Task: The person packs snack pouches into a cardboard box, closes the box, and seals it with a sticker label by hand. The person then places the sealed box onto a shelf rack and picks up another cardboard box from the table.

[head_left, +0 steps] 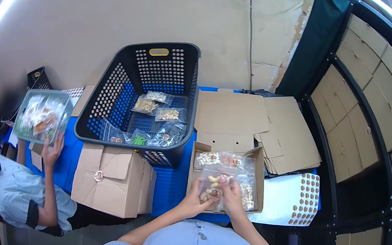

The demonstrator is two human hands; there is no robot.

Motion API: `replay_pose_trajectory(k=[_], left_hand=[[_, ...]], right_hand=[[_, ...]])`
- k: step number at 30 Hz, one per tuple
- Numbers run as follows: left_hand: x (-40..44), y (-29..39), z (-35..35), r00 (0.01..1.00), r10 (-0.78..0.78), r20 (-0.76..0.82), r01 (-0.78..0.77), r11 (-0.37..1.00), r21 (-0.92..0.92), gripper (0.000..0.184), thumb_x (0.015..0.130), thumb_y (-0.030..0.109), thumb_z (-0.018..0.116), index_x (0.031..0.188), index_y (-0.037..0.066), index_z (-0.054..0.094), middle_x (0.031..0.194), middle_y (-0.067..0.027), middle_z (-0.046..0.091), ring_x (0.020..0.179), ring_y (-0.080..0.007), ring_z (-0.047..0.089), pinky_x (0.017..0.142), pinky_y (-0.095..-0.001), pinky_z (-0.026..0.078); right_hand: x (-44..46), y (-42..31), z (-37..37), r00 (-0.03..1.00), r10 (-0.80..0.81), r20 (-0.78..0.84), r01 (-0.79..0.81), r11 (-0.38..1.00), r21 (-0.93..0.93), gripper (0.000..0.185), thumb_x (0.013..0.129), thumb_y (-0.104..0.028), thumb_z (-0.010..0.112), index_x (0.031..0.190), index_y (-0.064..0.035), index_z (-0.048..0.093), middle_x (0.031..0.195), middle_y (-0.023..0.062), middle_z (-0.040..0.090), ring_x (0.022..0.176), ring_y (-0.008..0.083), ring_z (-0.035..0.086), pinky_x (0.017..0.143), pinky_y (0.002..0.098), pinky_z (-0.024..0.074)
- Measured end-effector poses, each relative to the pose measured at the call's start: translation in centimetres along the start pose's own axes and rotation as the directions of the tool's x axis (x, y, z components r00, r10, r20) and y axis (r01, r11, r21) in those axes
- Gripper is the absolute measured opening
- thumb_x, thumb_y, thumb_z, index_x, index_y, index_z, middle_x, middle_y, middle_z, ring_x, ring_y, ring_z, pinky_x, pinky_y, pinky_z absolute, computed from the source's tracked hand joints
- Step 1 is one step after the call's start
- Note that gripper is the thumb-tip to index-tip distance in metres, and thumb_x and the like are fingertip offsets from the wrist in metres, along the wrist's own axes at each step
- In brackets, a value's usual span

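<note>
Both my hands grip a clear plastic bag of cashew nuts (213,180) above an open cardboard box (259,182). My left hand (194,199) is closed on the bag's lower left side. On its upper right, my right hand (232,195) pinches it with the fingers near the top. Inside the box, a bag of pale nuts (208,158) lies at the back left, beside a bag with an orange label (234,161). Another bag of pale pieces (248,195) is at the right, partly hidden by my right hand.
A dark perforated basket (105,83) holds several filled bags. Left of my box stands a closed carton (113,186). Flattened cardboard (296,132) and a sticker sheet (290,202) lie to the right. At left, a co-worker's hand (53,149) touches a clear tub (24,119).
</note>
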State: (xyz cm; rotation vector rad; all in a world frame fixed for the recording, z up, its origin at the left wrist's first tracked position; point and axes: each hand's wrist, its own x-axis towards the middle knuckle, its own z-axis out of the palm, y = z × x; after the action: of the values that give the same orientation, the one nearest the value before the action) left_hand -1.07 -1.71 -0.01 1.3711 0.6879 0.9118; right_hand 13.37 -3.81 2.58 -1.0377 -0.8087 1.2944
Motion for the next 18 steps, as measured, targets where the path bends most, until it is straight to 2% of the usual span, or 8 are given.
replay_pose_trajectory(k=[3, 6, 9, 10, 11, 13, 14, 18], left_hand=[[-0.1, -0.3, -0.6, 0.994, -0.088, 0.058, 0.081, 0.99, 0.117, 0.067, 0.082, 0.016, 0.071, 0.127, 0.005, 0.023, 0.125, -0.0211, 0.044, 0.119, -0.0256, 0.045, 0.099, -0.0348, 0.038], [0.2, 0.1, -0.9, 0.993, 0.014, 0.113, -0.036, 0.981, 0.19, 0.071, 0.082, 0.018, 0.073, 0.129, 0.006, 0.021, 0.126, -0.0224, 0.043, 0.121, -0.0273, 0.044, 0.099, -0.0363, 0.038], [0.2, 0.6, -0.7, 0.995, 0.059, 0.076, -0.077, 0.964, 0.256, 0.084, 0.078, 0.024, 0.077, 0.135, 0.008, 0.016, 0.128, -0.0232, 0.042, 0.124, -0.0287, 0.043, 0.103, -0.0401, 0.036], [0.5, 0.2, -0.4, 0.992, 0.111, -0.059, -0.097, 0.975, 0.201, 0.066, 0.08, 0.023, 0.076, 0.128, 0.004, 0.034, 0.117, -0.0179, 0.052, 0.111, -0.023, 0.054, 0.094, -0.0363, 0.045], [0.6, 0.2, -0.4, 0.991, 0.114, -0.073, -0.097, 0.974, 0.205, 0.066, 0.08, 0.023, 0.076, 0.128, 0.004, 0.034, 0.117, -0.0179, 0.052, 0.111, -0.023, 0.054, 0.094, -0.0363, 0.045], [1.2, 0.6, -0.4, 0.984, -0.126, -0.127, 0.115, 0.989, -0.09, 0.037, 0.084, 0.021, 0.072, 0.109, 0.001, 0.053, 0.1, -0.0094, 0.061, 0.09, -0.0146, 0.062, 0.077, -0.0286, 0.053], [1.2, 0.9, 0.1, 0.976, -0.082, -0.204, 0.057, 0.991, -0.122, 0.021, 0.088, 0.019, 0.067, 0.095, 0.001, 0.06, 0.085, -0.0031, 0.062, 0.075, -0.0084, 0.062, 0.063, -0.0229, 0.053], [1.6, 0.3, 1.3, 0.966, -0.018, -0.259, -0.021, 0.989, -0.146, 0.02, 0.092, 0.021, 0.062, 0.095, 0.001, 0.061, 0.086, -0.0007, 0.062, 0.078, -0.0076, 0.059, 0.065, -0.0238, 0.052]], right_hand=[[0.0, 0.5, -0.2, 0.997, -0.014, -0.078, 0.021, 0.995, 0.099, 0.024, 0.092, -0.019, 0.061, 0.109, -0.0019, 0.061, 0.098, 0.0049, 0.064, 0.088, 0.0105, 0.059, 0.078, 0.0245, 0.0472], [0.4, 0.6, -1.3, 0.973, -0.004, -0.233, 0.036, 0.99, 0.135, 0.012, 0.088, -0.011, 0.065, 0.095, -0.0018, 0.064, 0.096, 0.0062, 0.065, 0.082, 0.0111, 0.059, 0.074, 0.0253, 0.0475], [0.7, 0.3, -2.2, 0.988, 0.026, -0.153, -0.012, 0.996, 0.086, 0.018, 0.086, -0.016, 0.069, 0.095, -0.0012, 0.066, 0.086, 0.0042, 0.065, 0.079, 0.0091, 0.058, 0.068, 0.0233, 0.0463], [0.6, -0.1, -2.3, 0.995, -0.008, -0.095, 0.0, 0.997, -0.083, 0.019, 0.087, -0.019, 0.068, 0.095, -0.0014, 0.067, 0.082, 0.004, 0.065, 0.075, 0.008, 0.057, 0.061, 0.0219, 0.046], [0.6, -0.1, -2.3, 0.997, -0.004, -0.081, -0.003, 0.996, -0.084, 0.019, 0.087, -0.019, 0.068, 0.095, -0.0014, 0.067, 0.082, 0.004, 0.065, 0.075, 0.008, 0.057, 0.061, 0.0219, 0.046], [0.3, -0.1, -2.6, 0.998, 0.063, -0.012, -0.064, 0.966, -0.249, 0.021, 0.089, -0.022, 0.066, 0.095, -0.0029, 0.069, 0.08, 0.0029, 0.064, 0.072, 0.007, 0.056, 0.055, 0.0206, 0.0449], [0.2, -0.6, -2.8, 0.997, 0.074, 0.022, -0.066, 0.962, -0.266, 0.024, 0.09, -0.023, 0.064, 0.099, -0.0019, 0.07, 0.087, 0.0041, 0.065, 0.075, 0.0069, 0.056, 0.056, 0.0203, 0.0458], [0.6, -1.3, -4.6, 0.968, -0.073, 0.241, 0.147, 0.94, -0.309, 0.026, 0.093, -0.019, 0.06, 0.107, 0.0028, 0.066, 0.105, 0.008, 0.063, 0.087, 0.0096, 0.056, 0.068, 0.0221, 0.0478]])
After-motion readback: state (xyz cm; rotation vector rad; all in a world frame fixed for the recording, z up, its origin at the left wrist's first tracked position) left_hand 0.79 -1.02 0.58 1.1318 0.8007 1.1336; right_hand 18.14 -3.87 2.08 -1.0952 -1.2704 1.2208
